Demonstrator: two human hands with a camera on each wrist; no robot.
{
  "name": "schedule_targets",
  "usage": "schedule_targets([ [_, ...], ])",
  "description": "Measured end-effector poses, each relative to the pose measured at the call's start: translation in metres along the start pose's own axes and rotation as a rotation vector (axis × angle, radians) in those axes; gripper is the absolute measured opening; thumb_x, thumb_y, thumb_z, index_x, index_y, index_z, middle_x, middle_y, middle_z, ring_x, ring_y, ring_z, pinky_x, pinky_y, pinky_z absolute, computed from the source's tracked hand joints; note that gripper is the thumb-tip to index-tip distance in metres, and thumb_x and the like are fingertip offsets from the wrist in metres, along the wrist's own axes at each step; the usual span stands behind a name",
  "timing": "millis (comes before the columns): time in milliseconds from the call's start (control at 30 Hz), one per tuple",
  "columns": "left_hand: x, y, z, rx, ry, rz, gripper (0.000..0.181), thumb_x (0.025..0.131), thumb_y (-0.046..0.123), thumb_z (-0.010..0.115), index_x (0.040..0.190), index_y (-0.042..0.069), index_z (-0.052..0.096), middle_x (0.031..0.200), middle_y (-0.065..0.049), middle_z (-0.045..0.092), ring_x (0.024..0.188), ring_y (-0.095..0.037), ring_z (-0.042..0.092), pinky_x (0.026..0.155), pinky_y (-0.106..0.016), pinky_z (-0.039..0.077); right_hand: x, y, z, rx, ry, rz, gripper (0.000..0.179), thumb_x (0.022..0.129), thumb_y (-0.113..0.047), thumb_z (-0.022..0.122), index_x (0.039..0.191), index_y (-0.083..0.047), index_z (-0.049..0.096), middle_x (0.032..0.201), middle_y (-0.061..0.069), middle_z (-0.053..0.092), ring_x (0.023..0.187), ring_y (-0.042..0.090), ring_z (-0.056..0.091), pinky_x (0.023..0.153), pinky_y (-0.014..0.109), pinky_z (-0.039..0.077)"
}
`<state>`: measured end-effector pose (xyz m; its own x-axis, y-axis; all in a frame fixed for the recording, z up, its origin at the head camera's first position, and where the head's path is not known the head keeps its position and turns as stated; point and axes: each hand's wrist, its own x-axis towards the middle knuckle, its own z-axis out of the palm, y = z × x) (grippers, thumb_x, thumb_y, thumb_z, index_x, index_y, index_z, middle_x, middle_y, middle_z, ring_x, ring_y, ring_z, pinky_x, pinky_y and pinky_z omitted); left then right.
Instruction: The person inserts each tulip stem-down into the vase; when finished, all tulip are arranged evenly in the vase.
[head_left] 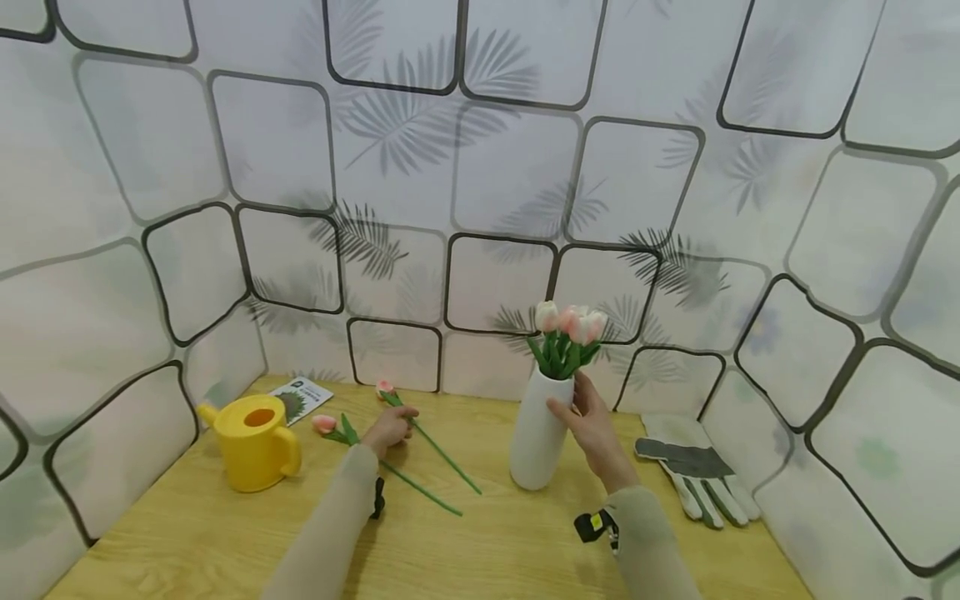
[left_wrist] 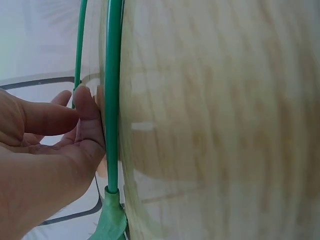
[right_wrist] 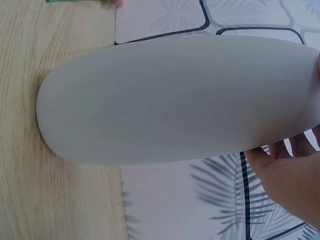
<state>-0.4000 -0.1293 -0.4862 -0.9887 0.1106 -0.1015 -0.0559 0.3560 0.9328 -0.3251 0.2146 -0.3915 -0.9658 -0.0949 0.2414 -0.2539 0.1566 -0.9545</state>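
A white vase (head_left: 538,433) with several white and pink tulips (head_left: 572,329) stands slightly tilted on the table. My right hand (head_left: 596,425) grips its upper part, thumb in front and fingers round the side; the right wrist view shows the vase's smooth body (right_wrist: 165,102). Two loose pink tulips lie to the left. My left hand (head_left: 388,432) pinches the stem of the farther tulip (head_left: 442,454), thumb and fingertips close together in the left wrist view. The nearer tulip (head_left: 423,490) lies under that hand, its green stem (left_wrist: 113,100) passing close beside the fingers.
A yellow watering can (head_left: 255,446) stands at the left, with a seed packet (head_left: 303,398) behind it. White and grey gloves (head_left: 701,475) lie at the right. Patterned walls (head_left: 517,283) enclose the back and sides of the wooden table (head_left: 480,550).
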Motion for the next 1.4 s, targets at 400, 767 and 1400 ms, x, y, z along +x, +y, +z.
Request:
schedule_targets([
  [400,-0.003,0.006,0.003,0.113,-0.038,0.011,0.048,0.094,-0.006,0.033,0.14,-0.01,0.044,0.124,-0.023,0.055,0.083,-0.018,0.05,0.067,-0.025,0.043,0.001,0.003,-0.002,-0.002,0.007,-0.027,0.076,0.096,-0.022,0.065,0.157,-0.016,0.02,0.158,0.013,0.029,0.146,0.033,0.028,0.119,0.057,0.021],
  [767,-0.007,0.003,0.003,-0.124,0.112,0.027,0.041,0.098,0.009,0.056,0.135,-0.009,0.052,0.119,-0.024,0.062,0.084,-0.021,0.061,0.07,-0.03,0.054,0.0,0.003,-0.003,0.004,0.001,-0.032,0.076,0.096,-0.023,0.066,0.157,-0.017,0.02,0.158,0.013,0.03,0.146,0.033,0.029,0.119,0.056,0.021],
  [1400,-0.016,0.042,0.015,-0.691,0.33,0.104,0.032,0.089,0.002,0.069,0.12,-0.004,0.061,0.099,-0.007,0.06,0.08,-0.012,0.07,0.086,-0.031,0.058,0.001,0.001,-0.003,0.007,-0.006,-0.037,0.074,0.097,-0.022,0.064,0.156,-0.016,0.021,0.157,0.013,0.032,0.145,0.034,0.03,0.119,0.057,0.022],
])
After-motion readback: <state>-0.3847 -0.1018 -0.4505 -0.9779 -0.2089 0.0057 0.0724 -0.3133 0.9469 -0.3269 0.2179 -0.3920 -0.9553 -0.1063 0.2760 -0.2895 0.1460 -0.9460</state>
